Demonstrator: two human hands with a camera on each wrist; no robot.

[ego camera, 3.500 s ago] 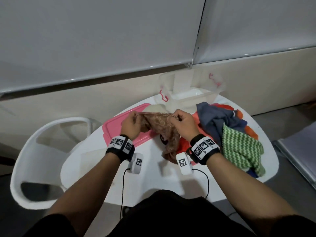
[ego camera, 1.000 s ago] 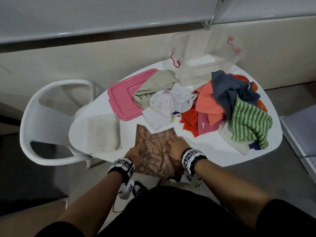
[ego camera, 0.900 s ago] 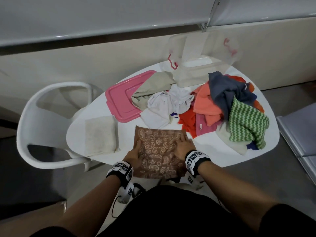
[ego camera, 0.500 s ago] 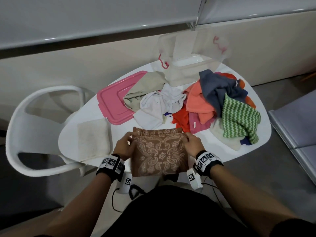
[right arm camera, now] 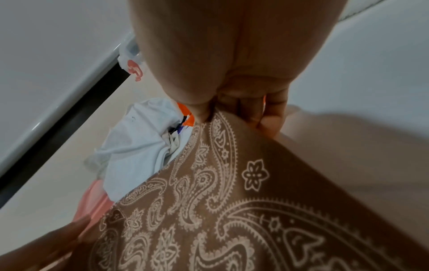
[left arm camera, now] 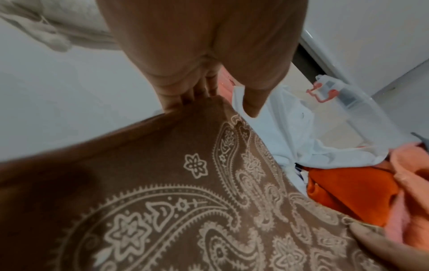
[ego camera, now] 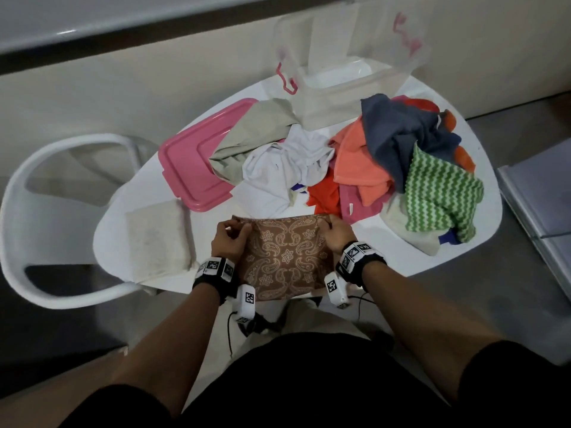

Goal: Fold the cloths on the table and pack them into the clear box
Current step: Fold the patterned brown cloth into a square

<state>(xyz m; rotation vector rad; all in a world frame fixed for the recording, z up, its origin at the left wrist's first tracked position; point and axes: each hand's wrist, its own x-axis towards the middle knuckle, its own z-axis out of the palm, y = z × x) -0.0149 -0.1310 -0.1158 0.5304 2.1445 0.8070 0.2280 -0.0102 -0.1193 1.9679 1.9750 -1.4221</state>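
We see left hand (ego camera: 228, 242), right hand (ego camera: 336, 234) pinching paisley cloth (ego camera: 285, 257) far corners; cloth heap (ego camera: 370, 168) blocks clear box (ego camera: 346, 84) beyond on bench (ego camera: 309, 301).

White round table (ego camera: 482, 208), white chair (ego camera: 18, 211), beige wall (ego camera: 123, 88), grey floor (ego camera: 509, 304).

Box (ego camera: 355, 78) behind the cloth heap (ego camera: 386, 156); lid (ego camera: 188, 162) apparently partly under it.
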